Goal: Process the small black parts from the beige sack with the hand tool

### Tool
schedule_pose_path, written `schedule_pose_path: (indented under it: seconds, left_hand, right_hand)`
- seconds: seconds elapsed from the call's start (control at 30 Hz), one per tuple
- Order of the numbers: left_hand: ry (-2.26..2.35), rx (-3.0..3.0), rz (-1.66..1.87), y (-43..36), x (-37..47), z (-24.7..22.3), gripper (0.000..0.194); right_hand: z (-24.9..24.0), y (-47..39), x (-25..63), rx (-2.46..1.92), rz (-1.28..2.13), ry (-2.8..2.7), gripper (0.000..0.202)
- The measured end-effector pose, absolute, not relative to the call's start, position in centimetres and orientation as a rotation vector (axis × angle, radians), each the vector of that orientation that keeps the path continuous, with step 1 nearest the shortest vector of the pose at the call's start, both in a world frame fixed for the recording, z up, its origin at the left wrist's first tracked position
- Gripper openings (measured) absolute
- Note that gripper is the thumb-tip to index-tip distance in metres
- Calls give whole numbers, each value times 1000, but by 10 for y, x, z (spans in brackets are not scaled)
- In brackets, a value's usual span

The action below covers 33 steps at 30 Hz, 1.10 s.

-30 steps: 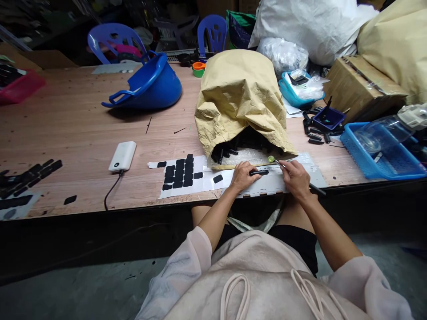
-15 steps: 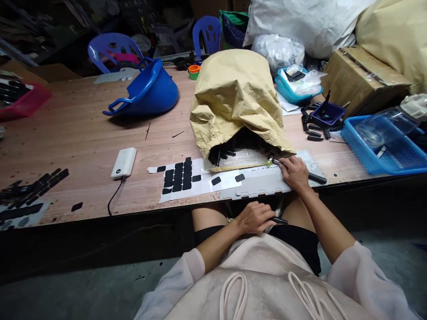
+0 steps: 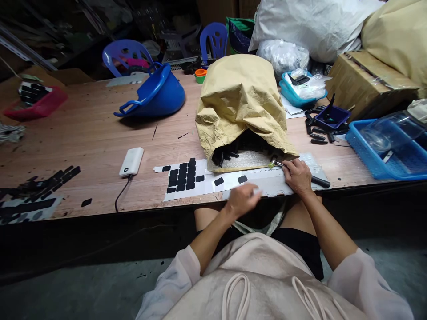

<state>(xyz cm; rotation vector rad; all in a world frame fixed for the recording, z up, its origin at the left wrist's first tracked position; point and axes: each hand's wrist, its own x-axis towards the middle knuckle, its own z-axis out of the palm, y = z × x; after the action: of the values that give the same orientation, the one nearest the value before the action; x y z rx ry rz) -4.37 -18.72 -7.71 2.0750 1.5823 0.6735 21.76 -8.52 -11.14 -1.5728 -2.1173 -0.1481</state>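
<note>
My right hand (image 3: 296, 175) rests near the table's front edge, its fingers closed around a small hammer (image 3: 320, 181). The hammer has a black handle, a thin metal shaft and a head with a yellowish-green face, which lies by the mouth of a large tan sack (image 3: 240, 93). Dark slender pieces (image 3: 230, 155) show inside that opening. My left hand (image 3: 243, 201) is in front of the table edge, blurred by motion; whether it holds anything is unclear. Beyond it lies a white sheet (image 3: 208, 189) bearing rows of black rounded patches (image 3: 182, 175), with two single patches nearer the hand.
Left of the sheet lies a white power bank (image 3: 131, 162) with a black cable. A blue tub (image 3: 160, 93) is tipped over behind it. On the right stand a blue basket (image 3: 370, 153), a purple tray (image 3: 333, 118) among black pieces, and a cardboard box (image 3: 370, 80).
My left hand has risen from my lap up to the table edge. The black piece it held is no longer visible there. My right hand keeps the hammer in nearly the same place.
</note>
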Motion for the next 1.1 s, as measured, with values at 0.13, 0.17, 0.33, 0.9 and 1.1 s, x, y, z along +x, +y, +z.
schedule_pose_path:
  seconds: [0.13,0.17,0.33,0.9,1.1]
  left_hand:
    - [2407,1624,714,-128,-75,-42,37]
    - [2496,1529,649,-115,-79,-38,43]
    - [2549,1379,445,-84,-89,-38,38]
    - [1768,1840,689,-134,-27,-78,20]
    - [1803,1843,656,-127,-28,-83,20]
  right_hand:
    - [-110,-85,217,-1588,-132,-2122,27]
    - [-110,-85,216,-1594,-131,-2124,27]
    - [-108,-87,215,-1609,-128,-2144,29]
    - [-106,-89,215,-1623,-68,-2121,30]
    - [-99,-89,215,-1627,-68,-2171,29]
